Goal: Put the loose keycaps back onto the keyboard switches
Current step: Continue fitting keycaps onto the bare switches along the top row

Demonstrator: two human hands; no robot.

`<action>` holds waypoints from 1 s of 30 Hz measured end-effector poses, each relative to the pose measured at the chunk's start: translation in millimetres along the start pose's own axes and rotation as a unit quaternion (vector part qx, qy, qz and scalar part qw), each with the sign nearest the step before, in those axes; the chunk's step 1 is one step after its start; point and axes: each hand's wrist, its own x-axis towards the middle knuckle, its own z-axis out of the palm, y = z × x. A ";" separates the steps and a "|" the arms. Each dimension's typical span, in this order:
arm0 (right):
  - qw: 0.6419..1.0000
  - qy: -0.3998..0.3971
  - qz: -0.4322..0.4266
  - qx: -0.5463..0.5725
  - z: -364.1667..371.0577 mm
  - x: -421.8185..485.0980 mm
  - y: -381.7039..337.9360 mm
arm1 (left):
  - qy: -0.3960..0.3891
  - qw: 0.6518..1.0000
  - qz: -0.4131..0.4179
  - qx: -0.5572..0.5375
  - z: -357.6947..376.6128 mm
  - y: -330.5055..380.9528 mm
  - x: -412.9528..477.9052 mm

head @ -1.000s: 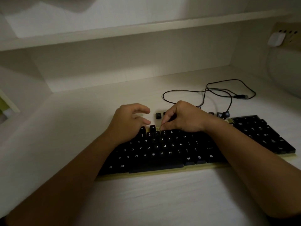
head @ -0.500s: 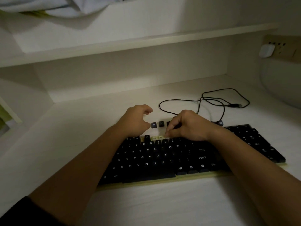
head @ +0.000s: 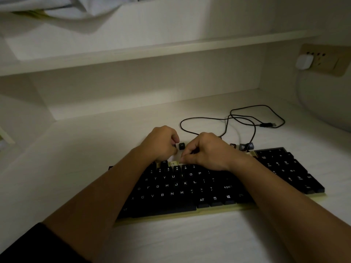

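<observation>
Left hand [head: 163,144], grip newly tight on a loose keycap [head: 174,147]

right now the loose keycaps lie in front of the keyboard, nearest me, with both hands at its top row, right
No: the head view shows the loose keycaps lying behind the keyboard; left hand and right hand are at its top row.
</observation>
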 end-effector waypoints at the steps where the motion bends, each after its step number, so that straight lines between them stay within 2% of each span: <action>1: 1.000 0.004 0.004 -0.001 1.3 0.6 -0.1 | 0.000 1.000 0.000 -0.006 -0.6 -1.1 -0.3; 10: 1.000 0.001 0.023 0.007 4.0 1.3 -1.1 | 0.005 0.999 -0.006 -0.052 -6.3 -10.5 -4.0; 15: 0.999 0.000 0.032 0.006 2.6 0.8 -1.9 | 0.023 0.995 0.020 -0.095 -17.9 -15.6 -13.9; 18: 0.999 0.000 0.038 0.003 0.6 0.0 -2.4 | 0.001 0.985 0.086 -0.147 -26.6 -14.8 -26.9; 21: 0.999 -0.002 0.043 -0.004 0.9 0.7 -2.3 | -0.056 0.976 0.130 -0.167 -31.5 -13.4 -40.2; 25: 0.999 -0.001 0.046 -0.006 -1.2 0.9 -2.5 | -0.118 0.972 0.141 -0.144 -35.0 -12.0 -44.6; 30: 0.999 0.003 0.040 -0.010 -1.9 0.0 -1.3 | -0.126 0.974 0.131 -0.138 -32.9 -14.4 -44.9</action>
